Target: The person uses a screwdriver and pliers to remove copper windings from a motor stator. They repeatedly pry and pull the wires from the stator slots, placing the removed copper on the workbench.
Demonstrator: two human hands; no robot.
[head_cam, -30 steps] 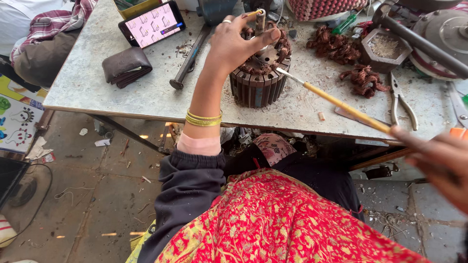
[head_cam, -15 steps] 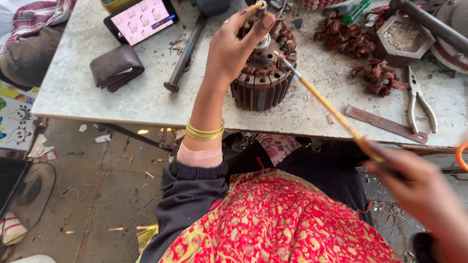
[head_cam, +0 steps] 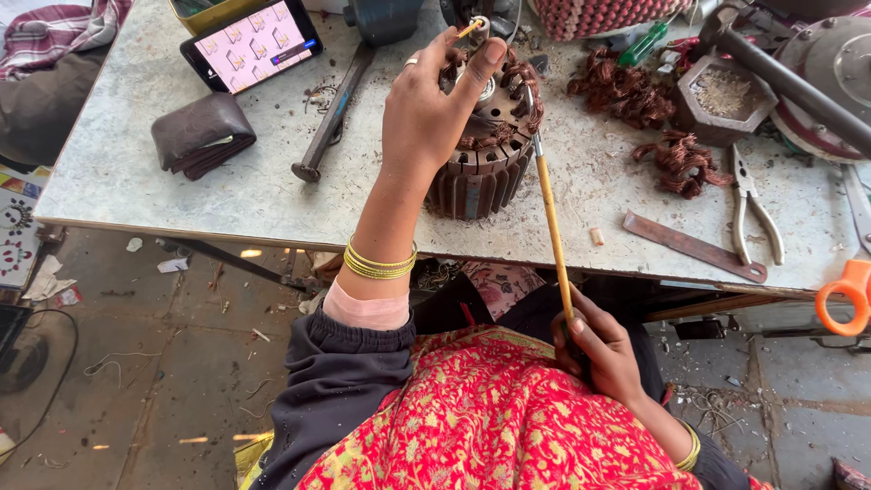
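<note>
My left hand [head_cam: 431, 113] clamps the motor stator [head_cam: 485, 154] at table [head_cam: 136, 181] centre, 12 o'clock of me; right hand [head_cam: 603, 354] closed on the long stick [head_cam: 549, 227], tip at windings; best to lever gently, stator steadied, avoiding slips.

1. Dark brown motor stator [head_cam: 485, 159], coppery-red windings on top.
2. Yellow-tan stick [head_cam: 552, 231].
3. Gold bangles [head_cam: 379, 263], pink cuff, grey sleeve.
4. Red cloth [head_cam: 490, 417], gold floral pattern.
5. Brown wallet [head_cam: 201, 134].
6. Phone [head_cam: 251, 44] screen pinkish, perhaps patterned.
7. Orange-handled scissors [head_cam: 844, 295].
</note>
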